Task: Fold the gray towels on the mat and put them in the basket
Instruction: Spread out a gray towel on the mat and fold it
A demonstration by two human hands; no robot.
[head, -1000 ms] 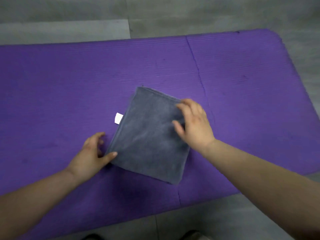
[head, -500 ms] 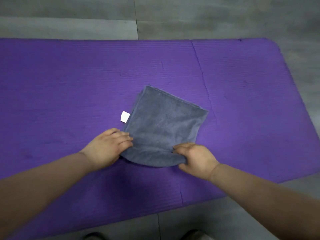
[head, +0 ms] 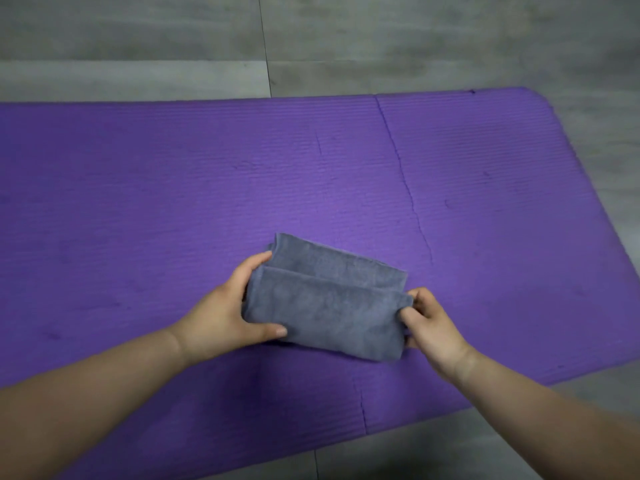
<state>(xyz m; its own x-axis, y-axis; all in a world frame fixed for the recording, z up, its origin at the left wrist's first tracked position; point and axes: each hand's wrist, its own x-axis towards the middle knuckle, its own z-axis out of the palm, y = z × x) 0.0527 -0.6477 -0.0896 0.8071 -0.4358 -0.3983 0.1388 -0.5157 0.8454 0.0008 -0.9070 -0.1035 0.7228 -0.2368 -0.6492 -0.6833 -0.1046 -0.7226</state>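
gray towel (head: 325, 306) | half-folded on mat (head: 138, 202) | left hand (head: 225, 313), right hand (head: 433, 323) grip ends

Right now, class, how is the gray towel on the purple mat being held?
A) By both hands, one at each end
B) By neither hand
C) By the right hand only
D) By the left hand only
A: the left hand grips one end of the gray towel and the right hand pinches the other end.

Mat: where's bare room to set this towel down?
Bare mat lies left of the towel, along the far edge, and right of the crease. It is crowded only at the near middle, where the left hand and right hand grip the towel.
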